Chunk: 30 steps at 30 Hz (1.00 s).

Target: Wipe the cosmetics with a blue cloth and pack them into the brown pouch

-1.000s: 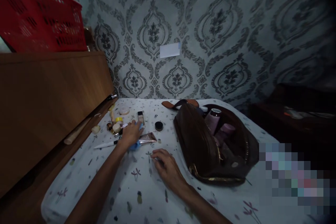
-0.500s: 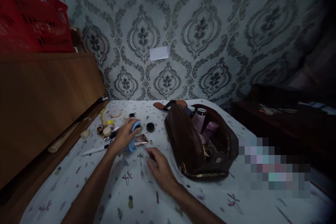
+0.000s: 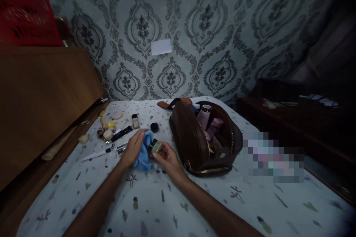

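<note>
My left hand [image 3: 134, 149] is closed on a blue cloth [image 3: 144, 157], which hangs down over the patterned sheet. My right hand [image 3: 168, 158] grips a small jar [image 3: 155, 146] with a dark green lid and a paler body, and the cloth touches the lid side. A silver-capped tube [image 3: 121, 149] lies just left of my left hand, partly covered by it. Behind the hands are a round black pot [image 3: 154, 127] and a foundation bottle [image 3: 135, 121]. To the right stands an open brown toiletry bag [image 3: 191, 144] with pink bottles [image 3: 205, 116] inside.
Several small cosmetics, among them a yellow-lidded jar [image 3: 111, 125] and a black tube [image 3: 121, 133], lie at the left. A white pointed item [image 3: 96, 154] is nearer me. A wooden cabinet [image 3: 47, 92] borders the left side, with a red basket [image 3: 27, 14] on top.
My right hand has come up to the left, and the jar now shows in its fingers. My left hand has brought the cloth against the jar. The view has shifted slightly.
</note>
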Available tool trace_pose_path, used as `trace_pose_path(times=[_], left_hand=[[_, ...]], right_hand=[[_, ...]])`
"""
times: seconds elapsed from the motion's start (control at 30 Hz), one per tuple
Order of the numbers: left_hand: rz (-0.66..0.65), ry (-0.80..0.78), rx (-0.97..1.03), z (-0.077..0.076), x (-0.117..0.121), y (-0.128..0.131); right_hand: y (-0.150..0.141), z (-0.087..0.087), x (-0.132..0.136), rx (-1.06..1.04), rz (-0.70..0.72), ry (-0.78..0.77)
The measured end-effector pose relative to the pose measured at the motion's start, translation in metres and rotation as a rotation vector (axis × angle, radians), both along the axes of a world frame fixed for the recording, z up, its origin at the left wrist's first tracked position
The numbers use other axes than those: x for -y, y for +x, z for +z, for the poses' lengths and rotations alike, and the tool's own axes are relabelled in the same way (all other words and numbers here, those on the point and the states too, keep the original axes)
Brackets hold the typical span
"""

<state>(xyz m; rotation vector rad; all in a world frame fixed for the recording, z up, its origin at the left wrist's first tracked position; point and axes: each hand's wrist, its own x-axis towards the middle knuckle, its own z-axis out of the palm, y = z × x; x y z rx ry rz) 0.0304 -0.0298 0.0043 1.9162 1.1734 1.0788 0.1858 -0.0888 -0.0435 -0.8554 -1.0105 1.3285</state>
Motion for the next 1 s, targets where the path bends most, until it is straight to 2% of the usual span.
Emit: trace_pose_path(times=[0.1,0.17,0.2,0.33,0.4,0.53,0.67,0.9,1.0], left_hand=[[0.186,0.078,0.068,-0.002,0.001,-0.001],[0.190,0.144,0.095,0.000,0.005,0.002],[0.131,0.175,0.085,0.001,0.008,0.004],[-0.268,0.232,-0.069,0.001,0.017,0.011],[-0.329,0.238,-0.138,-0.002,0.019,0.011],[-0.299,0.303,-0.215,-0.010,0.019,0.008],[-0.218,0.333,-0.211,-0.011,0.023,0.010],[-0.184,0.219,-0.168,-0.003,0.028,0.017],[-0.161,0.160,-0.123,-0.003,0.027,0.019]], right_hand=[[0.000,-0.002,-0.001,0.057,-0.023,-0.011],[0.000,-0.002,-0.001,0.089,-0.033,-0.014],[0.000,0.000,-0.001,0.090,-0.031,-0.018],[0.001,0.005,0.001,0.027,0.024,-0.070],[0.003,0.007,0.004,-0.007,0.068,-0.106],[0.006,0.007,0.007,-0.027,0.159,-0.131],[0.006,0.007,0.009,-0.011,0.165,-0.097],[0.008,0.010,0.012,0.168,0.140,0.043],[0.010,0.007,0.011,0.309,0.064,0.121]])
